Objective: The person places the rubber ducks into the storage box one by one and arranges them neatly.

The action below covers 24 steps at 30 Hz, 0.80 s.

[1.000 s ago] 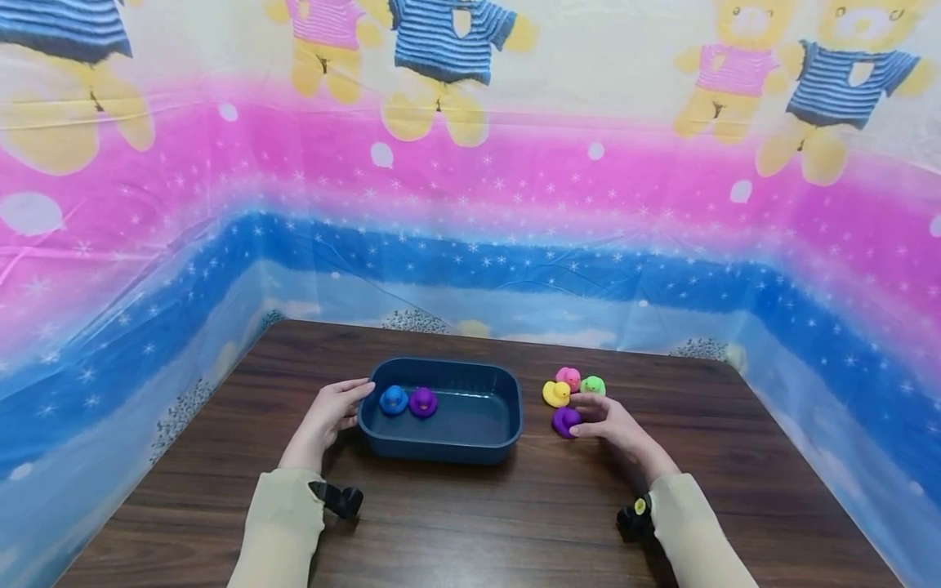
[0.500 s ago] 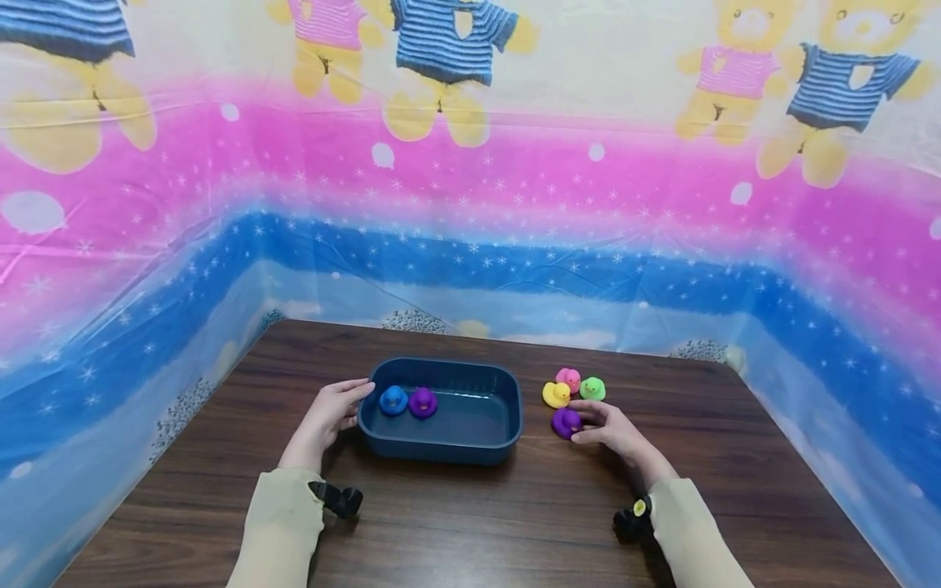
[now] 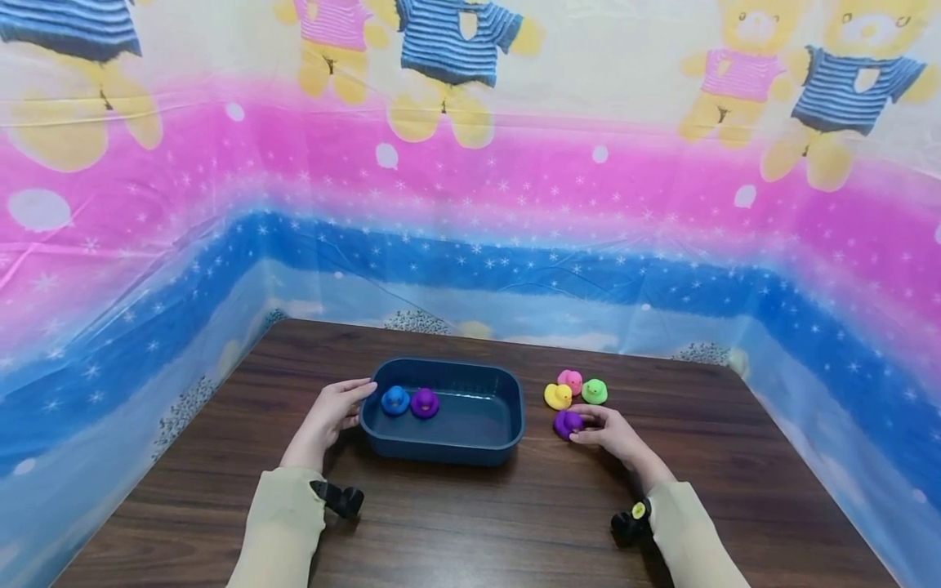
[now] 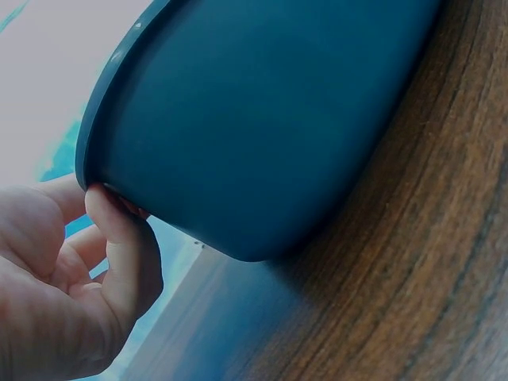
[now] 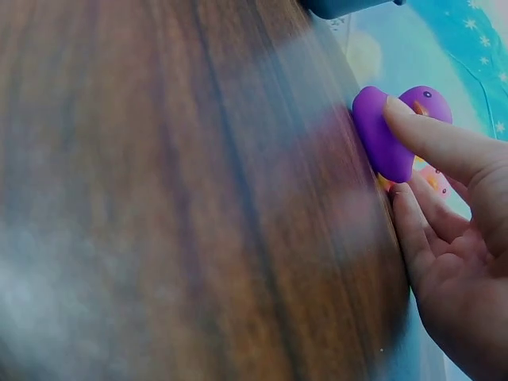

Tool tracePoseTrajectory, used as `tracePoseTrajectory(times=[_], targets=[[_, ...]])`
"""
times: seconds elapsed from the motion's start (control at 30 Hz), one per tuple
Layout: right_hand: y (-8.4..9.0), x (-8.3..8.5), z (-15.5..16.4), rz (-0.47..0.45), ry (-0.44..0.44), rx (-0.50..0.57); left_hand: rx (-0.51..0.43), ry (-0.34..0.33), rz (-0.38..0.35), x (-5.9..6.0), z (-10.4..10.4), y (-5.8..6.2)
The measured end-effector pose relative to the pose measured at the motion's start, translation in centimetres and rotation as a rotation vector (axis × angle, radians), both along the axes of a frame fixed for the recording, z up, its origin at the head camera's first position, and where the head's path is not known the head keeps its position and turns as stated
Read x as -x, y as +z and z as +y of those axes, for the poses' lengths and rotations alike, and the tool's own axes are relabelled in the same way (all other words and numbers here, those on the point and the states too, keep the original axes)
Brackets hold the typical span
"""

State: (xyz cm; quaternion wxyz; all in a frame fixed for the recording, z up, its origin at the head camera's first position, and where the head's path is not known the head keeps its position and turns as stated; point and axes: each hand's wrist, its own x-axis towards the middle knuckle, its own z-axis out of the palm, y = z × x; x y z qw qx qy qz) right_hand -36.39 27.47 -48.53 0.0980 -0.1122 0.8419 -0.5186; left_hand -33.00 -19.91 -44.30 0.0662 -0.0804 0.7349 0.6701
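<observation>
Purple duck (image 3: 567,424) sits on table (image 3: 515,523), right of bin (image 3: 443,447), just in front of yellow duck (image 3: 557,397), pink duck (image 3: 569,380) and green duck (image 3: 594,391). Right hand (image 3: 613,434) pinches it: in the right wrist view one finger lies on its side, other fingers curl beneath. Left hand (image 3: 328,415) rests against the bin's left rim, fingertips (image 4: 107,210) touching just under the lip, fingers relaxed. Inside the bin: blue duck (image 3: 394,400) beside a second purple duck (image 3: 424,403), at its left end.

my left hand (image 3: 328,414) rests with fingers gently curved, forearm stretched forward. my right hand (image 3: 613,431) pinches with thumb and fingertips (image 5: 405,117).
</observation>
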Motion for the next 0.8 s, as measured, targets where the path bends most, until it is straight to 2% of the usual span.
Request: tracePoseTrajectory(times=[0.3, 0.57, 0.67, 0.8], targets=[[0.0, 0.0, 0.2, 0.006, -0.003, 0.032, 0.014, 0.001, -0.003, 0.0, 0.1, 0.1], [0.9, -0.5, 0.1, -0.009, -0.004, 0.022, 0.006, 0.003, -0.003, 0.0, 0.1, 0.1], [1.3, -0.8, 0.0, -0.044, -0.037, 0.053, 0.000, -0.001, -0.001, 0.0, 0.0, 0.1], [1.9, -0.9, -0.1, -0.113, -0.086, 0.150, -0.006, -0.002, 0.001, 0.0, 0.0, 0.1]])
